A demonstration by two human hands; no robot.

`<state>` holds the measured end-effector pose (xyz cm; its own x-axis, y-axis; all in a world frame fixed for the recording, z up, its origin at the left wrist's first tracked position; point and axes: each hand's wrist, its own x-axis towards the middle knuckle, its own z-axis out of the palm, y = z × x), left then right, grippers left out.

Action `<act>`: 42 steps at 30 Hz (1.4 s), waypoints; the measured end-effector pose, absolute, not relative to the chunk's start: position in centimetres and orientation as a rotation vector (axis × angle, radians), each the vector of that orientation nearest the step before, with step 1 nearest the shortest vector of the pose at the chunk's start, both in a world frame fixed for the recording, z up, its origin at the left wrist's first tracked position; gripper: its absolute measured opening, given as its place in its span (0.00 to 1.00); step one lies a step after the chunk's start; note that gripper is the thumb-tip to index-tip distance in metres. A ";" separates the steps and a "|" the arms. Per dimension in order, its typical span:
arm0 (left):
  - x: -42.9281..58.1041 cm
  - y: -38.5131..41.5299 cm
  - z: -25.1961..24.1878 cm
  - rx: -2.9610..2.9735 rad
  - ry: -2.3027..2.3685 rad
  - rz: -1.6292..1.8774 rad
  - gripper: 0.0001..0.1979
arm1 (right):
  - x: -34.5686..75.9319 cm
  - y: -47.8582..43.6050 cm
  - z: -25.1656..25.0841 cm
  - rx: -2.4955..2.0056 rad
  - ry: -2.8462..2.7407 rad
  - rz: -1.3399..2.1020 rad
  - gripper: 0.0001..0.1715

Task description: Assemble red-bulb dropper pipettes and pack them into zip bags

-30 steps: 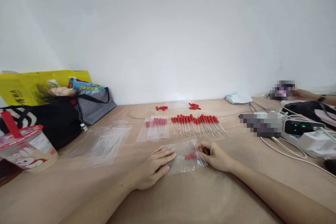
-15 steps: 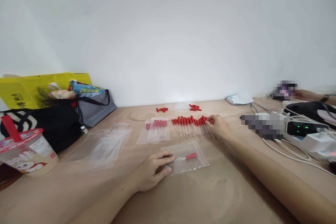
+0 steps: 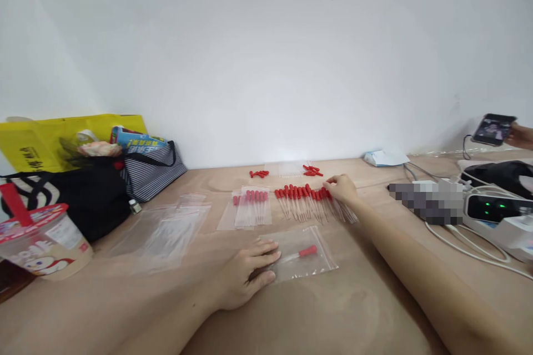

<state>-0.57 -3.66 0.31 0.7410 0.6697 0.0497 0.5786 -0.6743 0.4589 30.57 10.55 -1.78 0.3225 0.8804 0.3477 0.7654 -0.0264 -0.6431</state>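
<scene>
A clear zip bag (image 3: 322, 266) lies flat on the table, holding one glass dropper with a red bulb (image 3: 308, 251). My left hand (image 3: 252, 272) rests on the bag's left end, fingers stretched out and thumb apart. Beyond it is a row of droppers with red bulbs (image 3: 296, 192), tips toward me. At the row's right end, my right hand (image 3: 342, 187) has thumb and finger closed at a red-bulbed dropper; the palm hides some neighbouring droppers. Left of the row, bagged droppers (image 3: 257, 197) lie overlapping.
Flat zip bags (image 3: 175, 233) lie left. Two piles of loose red bulbs (image 3: 259, 173) sit near the wall. A drink cup (image 3: 50, 244) and bags (image 3: 154, 172) stand left; cables (image 3: 462, 247) and a power strip (image 3: 487, 208) lie right. Another person's hand (image 3: 522, 136) holds a phone.
My right hand has shifted slightly, its fingers closing at the row's right end. My left hand stays on the bag. The other person's phone has moved right and up.
</scene>
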 end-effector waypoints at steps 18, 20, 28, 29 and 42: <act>-0.5 -3.5 0.3 2.534 1.006 0.250 0.22 | 29.7 -1.7 -3.1 -1.007 -0.743 1.054 0.22; -0.6 -3.7 0.3 2.492 1.063 0.241 0.25 | 29.1 -1.8 -3.2 -0.975 -0.721 1.106 0.21; -0.3 -3.7 0.5 2.450 1.081 0.248 0.27 | 26.8 -2.7 -2.5 -0.930 -0.706 1.404 0.17; -0.2 -3.7 0.5 2.445 1.081 0.249 0.26 | 26.5 -2.9 -2.4 -0.930 -0.725 1.445 0.18; -0.2 -3.6 0.4 2.465 1.066 0.248 0.26 | 25.3 -3.3 -2.6 -1.258 -1.441 1.290 0.20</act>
<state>-0.18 -3.62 0.39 0.6866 0.7269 -0.0100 0.6478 -0.6056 0.4622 25.26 -3.27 -2.58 -0.1745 0.9836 -0.0465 0.1548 -0.0192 -0.9878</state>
